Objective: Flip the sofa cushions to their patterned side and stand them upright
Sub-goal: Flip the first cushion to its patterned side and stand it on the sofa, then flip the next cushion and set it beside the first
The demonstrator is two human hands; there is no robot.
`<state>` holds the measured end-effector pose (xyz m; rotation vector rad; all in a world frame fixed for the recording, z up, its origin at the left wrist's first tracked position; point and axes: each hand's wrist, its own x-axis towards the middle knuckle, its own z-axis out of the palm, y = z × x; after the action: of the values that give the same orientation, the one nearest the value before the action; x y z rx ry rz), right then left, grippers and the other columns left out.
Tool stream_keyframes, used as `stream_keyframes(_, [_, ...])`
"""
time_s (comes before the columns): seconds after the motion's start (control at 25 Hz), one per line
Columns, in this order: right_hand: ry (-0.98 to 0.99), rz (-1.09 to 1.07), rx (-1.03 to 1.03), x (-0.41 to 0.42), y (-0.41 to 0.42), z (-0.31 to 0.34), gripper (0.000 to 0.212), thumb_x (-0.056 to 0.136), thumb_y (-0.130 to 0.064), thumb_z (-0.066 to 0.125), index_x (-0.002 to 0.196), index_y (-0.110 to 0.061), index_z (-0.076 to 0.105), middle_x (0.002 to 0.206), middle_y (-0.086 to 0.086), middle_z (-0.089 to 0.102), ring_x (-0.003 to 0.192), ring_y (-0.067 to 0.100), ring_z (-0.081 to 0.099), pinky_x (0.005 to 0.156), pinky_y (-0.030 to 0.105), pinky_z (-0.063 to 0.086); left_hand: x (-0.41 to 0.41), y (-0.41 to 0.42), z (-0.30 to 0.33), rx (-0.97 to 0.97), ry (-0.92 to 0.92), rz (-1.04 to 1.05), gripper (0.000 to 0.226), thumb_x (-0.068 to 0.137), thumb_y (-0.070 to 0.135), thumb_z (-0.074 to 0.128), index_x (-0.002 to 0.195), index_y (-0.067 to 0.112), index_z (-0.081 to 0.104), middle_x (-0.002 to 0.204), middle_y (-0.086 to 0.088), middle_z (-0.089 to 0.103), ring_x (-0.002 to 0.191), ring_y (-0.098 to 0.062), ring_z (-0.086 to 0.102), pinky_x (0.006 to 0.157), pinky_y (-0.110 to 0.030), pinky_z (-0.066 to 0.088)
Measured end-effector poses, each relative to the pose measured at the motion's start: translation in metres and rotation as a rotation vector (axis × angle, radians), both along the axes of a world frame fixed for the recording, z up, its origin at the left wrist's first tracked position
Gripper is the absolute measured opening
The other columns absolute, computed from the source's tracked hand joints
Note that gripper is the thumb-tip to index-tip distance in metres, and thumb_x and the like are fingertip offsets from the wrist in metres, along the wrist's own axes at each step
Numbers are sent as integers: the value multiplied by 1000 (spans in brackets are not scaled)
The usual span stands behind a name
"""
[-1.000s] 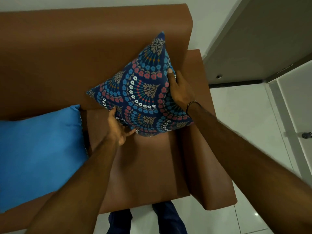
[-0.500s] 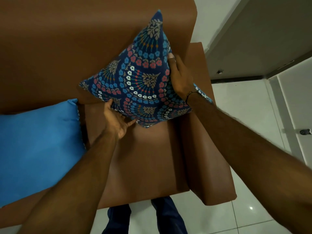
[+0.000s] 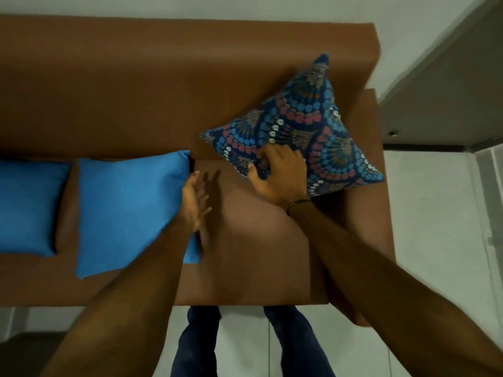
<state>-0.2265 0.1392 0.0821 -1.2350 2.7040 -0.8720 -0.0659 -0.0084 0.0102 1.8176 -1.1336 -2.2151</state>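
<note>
A patterned cushion (image 3: 302,126), dark blue with red, blue and white flowers, stands on one corner against the brown sofa's backrest (image 3: 136,85) at the right end. My right hand (image 3: 277,175) grips its lower edge. My left hand (image 3: 194,201) is off it, fingers spread, above the seat beside the right edge of a plain blue cushion (image 3: 130,210) that lies flat, plain side up. A second plain blue cushion (image 3: 27,205) lies flat at the far left.
The sofa's right armrest (image 3: 381,213) runs along beside the patterned cushion. Bare brown seat (image 3: 253,254) shows between my arms. My legs (image 3: 196,346) stand on the white tiled floor in front. A doorway and wall (image 3: 449,85) are at the right.
My left hand has let go of the patterned cushion and moved left toward the plain blue one. My right hand shifted from the cushion's right side to its lower edge. The view swung left.
</note>
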Motion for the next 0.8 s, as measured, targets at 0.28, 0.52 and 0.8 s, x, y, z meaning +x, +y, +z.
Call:
stream_keyframes(0.28, [-380, 119, 498, 111, -112, -100, 40, 90, -52, 60, 106, -17, 69, 111, 17, 73, 100, 40, 70, 81, 43, 53, 170, -146, -23, -817, -422, -425, 50, 99, 31, 70, 146, 15, 63, 144, -22, 62, 138, -43, 56, 119, -51, 42])
stream_keyframes(0.52, [-1249, -479, 262, 188, -202, -170, 76, 76, -73, 72, 127, -16, 69, 125, 3, 72, 110, 27, 68, 99, 41, 55, 253, -249, -85, -366, -319, -309, 85, 90, 59, 70, 158, 14, 46, 161, -13, 56, 148, -35, 54, 127, -53, 40])
stream_keyframes(0.8, [-1363, -601, 3, 195, -215, -120, 78, 89, -80, 45, 141, -23, 61, 140, 4, 67, 124, 28, 66, 110, 48, 51, 242, -262, -56, -99, -166, -38, 49, 88, 48, 63, 129, 21, 71, 108, -4, 83, 95, -26, 80, 80, -41, 67])
